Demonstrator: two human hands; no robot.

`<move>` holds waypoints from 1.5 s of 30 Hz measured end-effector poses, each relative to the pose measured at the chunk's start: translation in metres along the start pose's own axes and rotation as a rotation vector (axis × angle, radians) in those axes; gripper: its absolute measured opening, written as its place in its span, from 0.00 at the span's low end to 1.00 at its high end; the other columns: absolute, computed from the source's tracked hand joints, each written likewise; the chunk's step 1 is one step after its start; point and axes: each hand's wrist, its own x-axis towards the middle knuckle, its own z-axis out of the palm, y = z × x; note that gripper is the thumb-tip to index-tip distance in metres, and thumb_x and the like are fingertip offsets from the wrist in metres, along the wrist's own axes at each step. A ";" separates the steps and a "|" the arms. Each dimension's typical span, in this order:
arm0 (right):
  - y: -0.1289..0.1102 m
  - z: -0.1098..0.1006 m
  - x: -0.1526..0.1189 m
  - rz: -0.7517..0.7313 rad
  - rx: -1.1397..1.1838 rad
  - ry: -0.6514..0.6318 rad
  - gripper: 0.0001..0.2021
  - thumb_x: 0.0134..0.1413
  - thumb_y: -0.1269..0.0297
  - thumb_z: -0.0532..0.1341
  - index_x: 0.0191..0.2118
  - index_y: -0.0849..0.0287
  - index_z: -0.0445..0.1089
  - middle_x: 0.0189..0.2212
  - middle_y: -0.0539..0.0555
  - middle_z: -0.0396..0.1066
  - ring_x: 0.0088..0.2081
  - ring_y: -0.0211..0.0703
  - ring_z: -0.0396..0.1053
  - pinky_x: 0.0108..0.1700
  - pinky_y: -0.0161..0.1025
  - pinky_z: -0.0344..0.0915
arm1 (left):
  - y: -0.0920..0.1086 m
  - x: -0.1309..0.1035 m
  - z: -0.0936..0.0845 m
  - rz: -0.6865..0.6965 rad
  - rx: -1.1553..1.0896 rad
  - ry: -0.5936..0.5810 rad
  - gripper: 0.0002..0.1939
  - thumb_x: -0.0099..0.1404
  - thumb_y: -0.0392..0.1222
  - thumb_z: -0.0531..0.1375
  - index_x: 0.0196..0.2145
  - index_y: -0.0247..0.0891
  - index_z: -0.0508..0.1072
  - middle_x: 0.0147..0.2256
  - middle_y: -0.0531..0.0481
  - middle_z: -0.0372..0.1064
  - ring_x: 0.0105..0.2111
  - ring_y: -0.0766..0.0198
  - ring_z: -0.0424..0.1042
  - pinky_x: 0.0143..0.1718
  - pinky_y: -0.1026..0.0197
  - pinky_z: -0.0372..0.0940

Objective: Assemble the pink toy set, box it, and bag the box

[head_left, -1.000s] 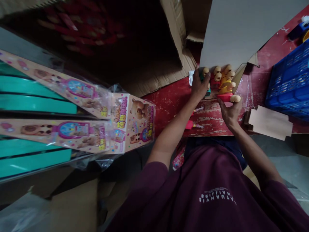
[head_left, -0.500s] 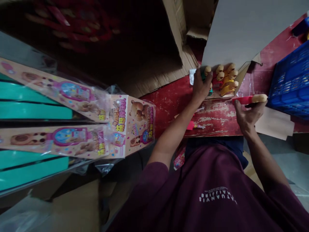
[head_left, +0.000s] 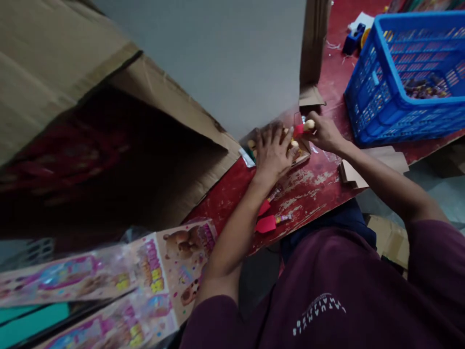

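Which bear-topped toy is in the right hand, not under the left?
The red toy, pinched by the right hand; the others lie under the left hand.

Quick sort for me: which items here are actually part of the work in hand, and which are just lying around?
In hand:
left hand pressed over the row of bear-topped toys
right hand holding a red bear-topped toy
the grey card standing behind them

Lying about:
blue crate
red pieces on the table
printed boxes
open carton

head-worn view, tilted (rolled sideways), looking steeply down, close
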 end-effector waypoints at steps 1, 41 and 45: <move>-0.002 0.000 0.004 -0.041 -0.020 -0.043 0.22 0.54 0.59 0.63 0.54 0.62 0.68 0.45 0.56 0.74 0.38 0.35 0.61 0.42 0.36 0.48 | 0.000 -0.001 -0.002 -0.013 0.025 -0.053 0.33 0.80 0.55 0.48 0.76 0.42 0.58 0.75 0.45 0.44 0.74 0.41 0.45 0.74 0.34 0.27; -0.016 -0.003 0.059 -0.194 -0.108 -0.335 0.25 0.50 0.59 0.63 0.54 0.65 0.67 0.44 0.57 0.73 0.37 0.28 0.63 0.56 0.46 0.69 | -0.017 -0.029 0.001 0.001 0.038 -0.078 0.41 0.76 0.58 0.51 0.77 0.31 0.53 0.74 0.47 0.45 0.73 0.39 0.49 0.71 0.39 0.51; -0.013 -0.001 0.066 -0.206 -0.157 -0.407 0.54 0.32 0.25 0.49 0.55 0.68 0.67 0.45 0.62 0.73 0.47 0.35 0.71 0.55 0.51 0.69 | -0.011 -0.029 -0.005 -0.044 0.067 -0.150 0.42 0.75 0.57 0.54 0.78 0.34 0.51 0.75 0.50 0.42 0.73 0.40 0.47 0.70 0.38 0.51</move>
